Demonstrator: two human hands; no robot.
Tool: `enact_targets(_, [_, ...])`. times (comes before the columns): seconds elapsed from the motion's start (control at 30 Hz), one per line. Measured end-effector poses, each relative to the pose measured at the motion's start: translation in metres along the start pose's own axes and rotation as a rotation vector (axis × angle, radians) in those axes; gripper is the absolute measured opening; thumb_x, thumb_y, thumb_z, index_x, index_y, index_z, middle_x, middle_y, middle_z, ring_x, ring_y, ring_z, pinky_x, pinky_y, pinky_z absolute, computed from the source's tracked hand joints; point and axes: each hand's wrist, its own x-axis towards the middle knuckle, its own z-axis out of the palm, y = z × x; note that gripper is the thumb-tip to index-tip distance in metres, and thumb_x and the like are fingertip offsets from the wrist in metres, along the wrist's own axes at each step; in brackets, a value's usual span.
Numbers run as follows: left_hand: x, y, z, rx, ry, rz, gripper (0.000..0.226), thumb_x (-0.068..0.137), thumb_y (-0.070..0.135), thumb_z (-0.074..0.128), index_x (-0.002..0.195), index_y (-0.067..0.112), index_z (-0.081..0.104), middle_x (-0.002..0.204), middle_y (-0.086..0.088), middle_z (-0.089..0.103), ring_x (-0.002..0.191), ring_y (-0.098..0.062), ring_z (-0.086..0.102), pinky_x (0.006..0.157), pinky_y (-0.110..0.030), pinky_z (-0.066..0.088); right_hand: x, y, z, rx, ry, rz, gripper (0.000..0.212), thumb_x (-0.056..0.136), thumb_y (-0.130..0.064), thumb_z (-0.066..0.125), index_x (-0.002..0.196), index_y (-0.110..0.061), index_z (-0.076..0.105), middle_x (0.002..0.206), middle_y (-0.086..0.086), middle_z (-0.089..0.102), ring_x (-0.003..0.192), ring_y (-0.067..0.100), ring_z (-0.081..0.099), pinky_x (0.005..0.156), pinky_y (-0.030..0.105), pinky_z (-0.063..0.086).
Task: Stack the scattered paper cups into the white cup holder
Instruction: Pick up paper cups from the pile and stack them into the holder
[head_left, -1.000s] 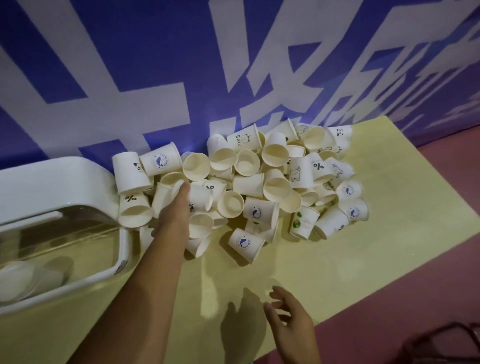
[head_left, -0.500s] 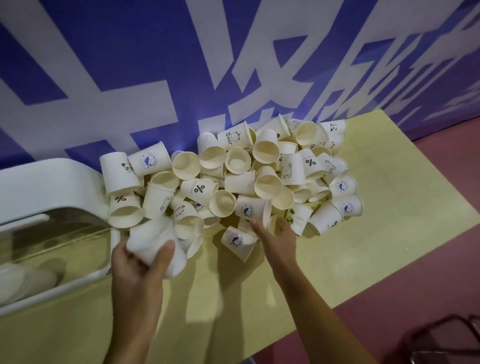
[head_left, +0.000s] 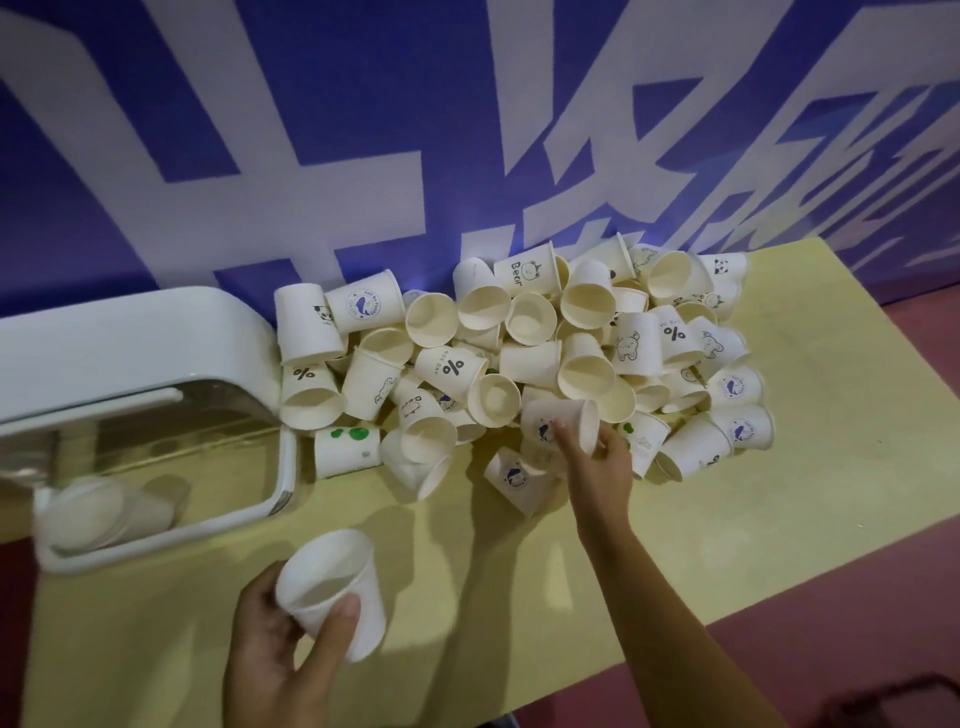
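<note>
A heap of several white paper cups (head_left: 519, 358) lies on the yellow table against the wall. The white cup holder (head_left: 130, 332) lies at the left, and its clear part shows a short stack of cups (head_left: 98, 512) inside. My left hand (head_left: 283, 649) holds a plain white cup (head_left: 332, 587), mouth up, near the table's front edge. My right hand (head_left: 597, 460) reaches into the front of the heap, fingers closed around a cup with a blue whale print (head_left: 558, 423).
The yellow table (head_left: 779, 519) ends at the right and front, with reddish floor (head_left: 924, 571) beyond. A blue and white banner wall (head_left: 363, 130) stands right behind the heap. A dark object (head_left: 904, 706) sits at the bottom right corner.
My left hand has drawn its cup back from the heap toward the front edge. My right hand has moved up into the heap and closed on the whale-print cup.
</note>
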Motion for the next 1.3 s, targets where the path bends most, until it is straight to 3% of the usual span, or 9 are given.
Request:
enact_targets(0.1, [0.009, 0.002, -0.008, -0.031, 0.014, 0.019, 0.055, 0.064, 0.009, 0.094, 0.105, 0.023, 0.059, 0.083, 0.018, 0.075, 0.075, 0.003, 0.070, 0.068, -0.009, 0.054, -0.036, -0.019, -0.014, 0.024, -0.044, -0.044, 0.056, 0.081, -0.044, 0.087, 0.127, -0.026, 0.062, 0.119, -0.009, 0.069, 0.110, 0.011, 0.067, 0.095, 0.042, 0.058])
enact_targets(0.17, [0.015, 0.009, -0.017, -0.055, 0.039, 0.020, 0.064, 0.050, 0.041, 0.084, 0.108, 0.026, 0.059, 0.085, 0.019, 0.074, 0.077, 0.005, 0.068, 0.069, -0.007, 0.052, -0.060, -0.029, -0.021, 0.022, -0.089, -0.083, 0.055, 0.080, -0.041, 0.087, 0.126, -0.030, 0.059, 0.118, -0.014, 0.067, 0.112, 0.006, 0.063, 0.092, 0.035, 0.054])
enact_targets(0.33, [0.035, 0.012, -0.059, -0.011, 0.063, 0.031, 0.048, 0.068, 0.057, 0.069, 0.115, 0.053, 0.063, 0.114, 0.012, 0.074, 0.099, -0.001, 0.069, 0.082, -0.018, 0.054, -0.125, -0.049, -0.012, 0.006, -0.252, -0.201, 0.046, 0.081, -0.042, 0.082, 0.122, -0.032, 0.063, 0.110, -0.015, 0.070, 0.101, 0.001, 0.067, 0.080, 0.028, 0.050])
enact_targets(0.47, [0.046, 0.024, -0.100, 0.016, 0.103, 0.081, 0.048, 0.082, 0.056, 0.064, 0.127, 0.038, 0.062, 0.122, 0.009, 0.072, 0.110, -0.008, 0.068, 0.089, -0.026, 0.052, -0.161, -0.057, 0.027, -0.075, -0.368, -0.297, 0.059, 0.077, -0.069, 0.058, 0.122, -0.031, 0.061, 0.111, -0.019, 0.068, 0.102, -0.010, 0.061, 0.078, 0.018, 0.047])
enact_targets(0.53, [0.053, 0.026, -0.122, 0.010, 0.118, 0.094, 0.051, 0.083, 0.054, 0.066, 0.129, 0.031, 0.062, 0.122, 0.008, 0.071, 0.109, -0.010, 0.068, 0.088, -0.024, 0.052, -0.175, -0.056, 0.051, -0.073, -0.459, -0.261, 0.034, 0.089, -0.056, 0.070, 0.116, -0.037, 0.062, 0.109, -0.022, 0.069, 0.107, 0.003, 0.062, 0.078, 0.015, 0.051])
enact_targets(0.63, [0.065, 0.023, -0.159, 0.026, 0.158, 0.108, 0.055, 0.078, 0.052, 0.069, 0.127, 0.027, 0.061, 0.118, 0.008, 0.071, 0.101, -0.015, 0.068, 0.081, -0.026, 0.053, -0.195, -0.055, 0.089, -0.109, -0.602, -0.307, 0.043, 0.076, -0.031, 0.085, 0.112, -0.036, 0.063, 0.100, -0.030, 0.069, 0.099, -0.002, 0.065, 0.077, 0.029, 0.051])
enact_targets(0.8, [0.089, 0.017, -0.212, 0.046, 0.211, 0.144, 0.058, 0.072, 0.041, 0.072, 0.128, 0.028, 0.061, 0.121, 0.006, 0.070, 0.105, -0.017, 0.069, 0.081, -0.024, 0.054, -0.230, -0.054, 0.142, -0.209, -0.743, -0.432, 0.047, 0.072, -0.042, 0.081, 0.116, -0.046, 0.064, 0.119, -0.016, 0.069, 0.106, 0.006, 0.065, 0.083, 0.025, 0.055])
enact_targets(0.93, [0.113, 0.010, -0.237, 0.088, 0.202, 0.203, 0.054, 0.070, 0.038, 0.077, 0.120, 0.027, 0.060, 0.115, 0.007, 0.067, 0.104, -0.021, 0.067, 0.083, -0.038, 0.057, -0.257, -0.060, 0.176, -0.236, -0.786, -0.454, 0.052, 0.062, -0.058, 0.081, 0.111, -0.051, 0.064, 0.117, -0.019, 0.069, 0.106, 0.003, 0.064, 0.083, 0.017, 0.052])
enact_targets(1.3, [0.176, 0.015, -0.241, 0.191, 0.036, 0.326, 0.069, 0.074, 0.028, 0.092, 0.135, 0.023, 0.060, 0.129, 0.011, 0.067, 0.121, -0.013, 0.064, 0.094, -0.020, 0.051, -0.277, -0.059, 0.217, -0.282, -0.782, -0.431, 0.060, 0.062, -0.060, 0.081, 0.116, -0.040, 0.065, 0.117, -0.021, 0.069, 0.109, 0.003, 0.062, 0.082, 0.008, 0.045])
